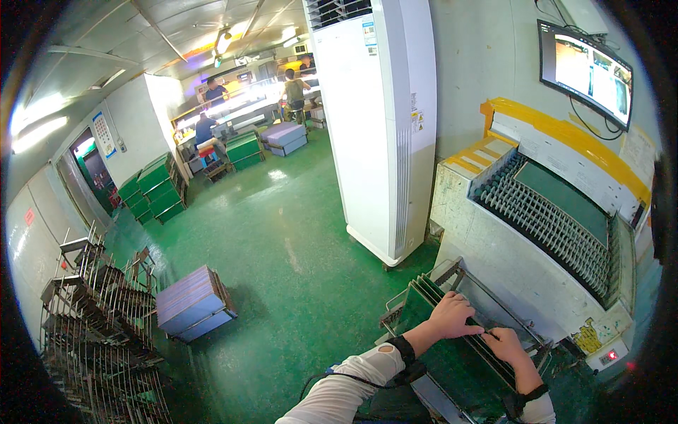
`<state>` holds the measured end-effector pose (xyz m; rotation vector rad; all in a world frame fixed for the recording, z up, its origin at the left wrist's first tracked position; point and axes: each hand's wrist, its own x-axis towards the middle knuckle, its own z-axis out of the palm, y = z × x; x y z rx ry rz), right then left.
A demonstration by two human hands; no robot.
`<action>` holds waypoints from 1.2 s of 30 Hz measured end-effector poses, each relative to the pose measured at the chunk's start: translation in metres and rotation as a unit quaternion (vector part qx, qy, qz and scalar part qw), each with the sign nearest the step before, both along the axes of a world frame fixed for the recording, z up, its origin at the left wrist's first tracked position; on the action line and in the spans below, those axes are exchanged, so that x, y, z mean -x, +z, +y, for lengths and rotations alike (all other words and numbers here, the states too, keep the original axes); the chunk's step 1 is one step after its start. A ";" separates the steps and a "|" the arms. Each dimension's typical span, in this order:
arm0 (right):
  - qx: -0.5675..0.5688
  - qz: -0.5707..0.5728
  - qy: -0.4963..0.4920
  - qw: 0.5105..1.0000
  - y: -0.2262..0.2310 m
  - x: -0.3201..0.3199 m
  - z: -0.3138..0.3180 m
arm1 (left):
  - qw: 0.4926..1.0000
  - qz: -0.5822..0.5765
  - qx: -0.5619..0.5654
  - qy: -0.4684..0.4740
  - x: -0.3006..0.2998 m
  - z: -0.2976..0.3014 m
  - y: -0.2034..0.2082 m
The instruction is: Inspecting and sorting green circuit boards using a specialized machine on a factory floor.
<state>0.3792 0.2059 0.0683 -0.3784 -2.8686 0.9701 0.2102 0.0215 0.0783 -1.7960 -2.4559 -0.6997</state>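
A metal rack (487, 300) at the lower right holds several thin green panels (420, 311) standing on edge, side by side. My left hand (452, 316) reaches over them from the left, its fingers curled down at the panels' upper edges. Just to the right, my right hand (504, 345) is bent over the same row, with its fingers closed at a panel's top edge. Their fingertips are close together. Exactly how many panels each hand grips is hidden. Dark bands circle both wrists, and a white sleeve (353, 381) covers my left forearm.
Right of the rack stands a roller machine (540, 226) with a green panel (565, 201) on its rollers, below a wall screen (586, 74). A tall white cabinet (374, 141) stands ahead. Stacked panels (191, 304) and metal racks (106, 318) are left. People work far back.
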 end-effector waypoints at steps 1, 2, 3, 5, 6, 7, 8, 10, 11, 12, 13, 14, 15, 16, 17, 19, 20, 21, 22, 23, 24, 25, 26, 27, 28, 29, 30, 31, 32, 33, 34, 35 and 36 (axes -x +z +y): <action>-0.001 0.002 0.000 1.000 -0.002 0.000 0.001 | 1.000 -0.001 0.000 -0.001 0.000 0.000 0.000; -0.001 0.004 0.000 1.000 -0.005 0.000 0.003 | 1.000 -0.004 0.004 -0.001 0.000 0.000 0.001; -0.002 0.006 0.001 1.000 -0.007 0.000 0.004 | 1.000 -0.008 0.008 -0.001 -0.001 -0.001 0.002; -0.003 0.012 0.003 1.000 -0.006 0.000 0.002 | 1.000 -0.011 0.013 -0.001 -0.001 -0.001 0.003; -0.005 0.015 0.003 1.000 -0.006 0.000 0.002 | 1.000 -0.010 0.014 -0.003 0.000 -0.001 0.003; -0.004 0.017 0.003 1.000 -0.007 0.000 0.002 | 1.000 -0.008 0.014 -0.004 0.000 -0.001 0.003; -0.004 0.019 0.002 1.000 -0.009 0.000 0.003 | 1.000 -0.009 0.014 -0.005 0.000 -0.001 0.003; -0.005 0.016 -0.001 1.000 -0.009 0.000 0.003 | 1.000 -0.012 0.013 -0.005 0.000 -0.002 0.003; -0.007 0.010 -0.004 1.000 -0.008 0.000 0.003 | 1.000 -0.009 0.013 -0.005 0.000 -0.002 0.003; -0.009 0.005 -0.006 1.000 -0.008 0.000 0.003 | 1.000 -0.008 0.013 -0.004 -0.001 -0.001 0.003; -0.006 0.005 -0.008 1.000 -0.009 0.000 0.003 | 1.000 -0.006 0.013 -0.003 -0.001 -0.001 0.002; -0.003 0.006 -0.009 1.000 -0.011 0.000 0.005 | 1.000 -0.009 0.016 -0.004 -0.001 -0.001 0.002; 0.000 0.007 -0.010 1.000 -0.013 0.000 0.005 | 1.000 -0.011 0.019 -0.003 0.000 -0.001 0.002; -0.001 0.004 -0.011 1.000 -0.012 0.000 0.005 | 1.000 -0.014 0.022 -0.003 0.000 -0.001 0.002; -0.001 0.001 -0.012 1.000 -0.010 0.000 0.004 | 1.000 -0.013 0.023 -0.002 0.000 -0.001 0.002; -0.002 -0.002 -0.013 1.000 -0.009 0.000 0.003 | 1.000 -0.011 0.026 -0.001 0.000 0.000 0.001; -0.002 -0.001 -0.013 1.000 -0.008 0.000 0.003 | 1.000 -0.010 0.025 0.000 0.000 0.000 0.000; -0.002 -0.001 -0.014 1.000 -0.008 0.000 0.002 | 1.000 -0.010 0.025 0.000 0.000 0.000 0.000; -0.001 -0.003 -0.014 1.000 -0.008 0.000 0.003 | 1.000 -0.009 0.024 0.001 0.000 0.000 -0.001; 0.000 -0.006 -0.014 1.000 -0.007 -0.001 0.003 | 1.000 -0.010 0.022 0.000 0.000 0.000 -0.001; 0.002 -0.009 -0.014 1.000 -0.007 0.000 0.003 | 1.000 -0.011 0.020 0.000 0.000 0.000 -0.001; 0.000 -0.011 -0.013 1.000 -0.006 0.000 0.003 | 1.000 -0.011 0.019 0.000 0.000 0.000 0.000; -0.002 -0.014 -0.012 1.000 -0.004 0.000 0.002 | 1.000 -0.013 0.021 0.000 0.000 0.000 0.000; -0.004 -0.016 -0.012 1.000 -0.003 0.000 0.001 | 1.000 -0.014 0.024 0.000 0.000 -0.001 0.002; -0.001 -0.009 -0.011 1.000 -0.003 0.000 0.001 | 1.000 -0.016 0.026 -0.001 0.000 -0.001 0.003; 0.003 -0.001 -0.009 1.000 -0.004 0.000 0.001 | 1.000 -0.014 0.023 0.000 0.000 -0.001 0.002; 0.007 0.006 -0.008 1.000 -0.004 -0.001 0.001 | 1.000 -0.013 0.021 0.001 -0.001 -0.001 0.002; 0.007 0.012 -0.005 1.000 -0.005 -0.001 0.001 | 1.000 -0.011 0.018 0.002 -0.001 -0.001 0.002; 0.007 0.018 -0.002 1.000 -0.005 -0.001 0.001 | 1.000 -0.013 0.023 0.001 -0.001 -0.001 0.002; 0.007 0.024 0.002 1.000 -0.006 -0.001 0.001 | 0.999 -0.015 0.028 0.000 0.000 -0.001 0.003; 0.007 0.012 -0.003 1.000 -0.004 0.000 0.001 | 0.999 -0.017 0.034 0.000 0.000 -0.001 0.004; 0.006 0.000 -0.007 1.000 -0.002 0.000 0.000 | 1.000 -0.012 0.026 0.000 0.000 -0.001 0.003; 0.006 -0.012 -0.012 1.000 0.000 0.000 -0.001 | 1.000 -0.007 0.018 0.001 -0.001 -0.001 0.003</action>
